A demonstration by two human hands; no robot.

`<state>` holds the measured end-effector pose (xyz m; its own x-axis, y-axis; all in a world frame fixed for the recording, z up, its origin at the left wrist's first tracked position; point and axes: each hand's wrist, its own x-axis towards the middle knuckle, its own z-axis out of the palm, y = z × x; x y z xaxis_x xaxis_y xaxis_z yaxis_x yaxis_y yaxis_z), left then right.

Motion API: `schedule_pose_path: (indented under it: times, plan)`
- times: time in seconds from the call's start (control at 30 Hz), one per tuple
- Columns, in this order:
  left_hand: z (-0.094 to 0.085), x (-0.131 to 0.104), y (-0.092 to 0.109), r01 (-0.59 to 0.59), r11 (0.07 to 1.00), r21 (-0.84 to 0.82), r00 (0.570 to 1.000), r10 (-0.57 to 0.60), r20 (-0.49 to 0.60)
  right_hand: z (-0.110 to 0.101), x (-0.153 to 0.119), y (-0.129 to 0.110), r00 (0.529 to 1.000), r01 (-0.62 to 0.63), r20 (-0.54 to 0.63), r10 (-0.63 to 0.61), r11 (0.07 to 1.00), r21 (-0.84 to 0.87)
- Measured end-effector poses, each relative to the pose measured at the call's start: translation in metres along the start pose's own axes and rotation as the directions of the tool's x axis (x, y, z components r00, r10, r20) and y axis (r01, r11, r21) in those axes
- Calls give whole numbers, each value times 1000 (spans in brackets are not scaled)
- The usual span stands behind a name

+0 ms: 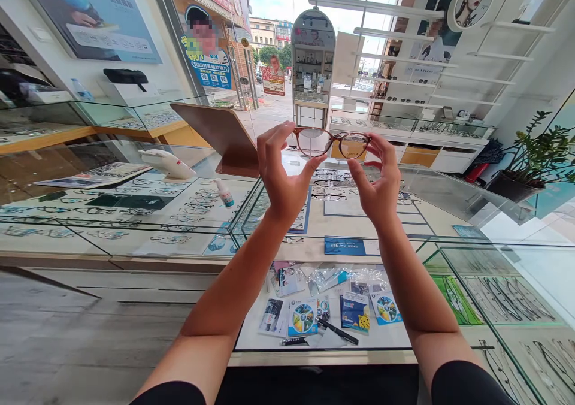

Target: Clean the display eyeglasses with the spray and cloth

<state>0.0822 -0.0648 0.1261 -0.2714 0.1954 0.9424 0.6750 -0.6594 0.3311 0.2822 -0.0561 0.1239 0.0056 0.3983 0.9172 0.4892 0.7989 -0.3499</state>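
Observation:
A pair of glasses with reddish-brown rims (333, 138) is held up in the air above the glass display counter (287, 240). My left hand (286, 174) pinches the frame at its left end, thumb below the left lens and fingers at the top corner. At the right end my right hand (377, 180) grips the frame the same way, its thumb under the right lens. Both lenses face the camera, and the temples cannot be made out. Below, more glasses (330, 183) lie inside the counter.
A brown tilted mirror or board (220, 132) stands left of my hands. Beside it are a white hand-shaped stand (167, 164) and a small bottle (224, 193). Leaflets (303, 317) and a black pen (338, 331) lie nearer me. A potted plant (532, 153) is at right.

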Motion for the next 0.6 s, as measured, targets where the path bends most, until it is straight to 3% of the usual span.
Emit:
schedule_pose_path:
  times: [0.23,0.43,0.6]
  plan:
    - [-2,5,3,-239,967,-90,968,229,-105,1,0,1,1000,-12,21,11,999,34]
    - [-2,3,8,-91,989,-114,995,86,-52,3,0,0,1000,-28,14,27,997,76]
    - [-1,-1,6,48,998,-30,999,-48,21,3,0,-1,1000,-28,1,28,996,87]
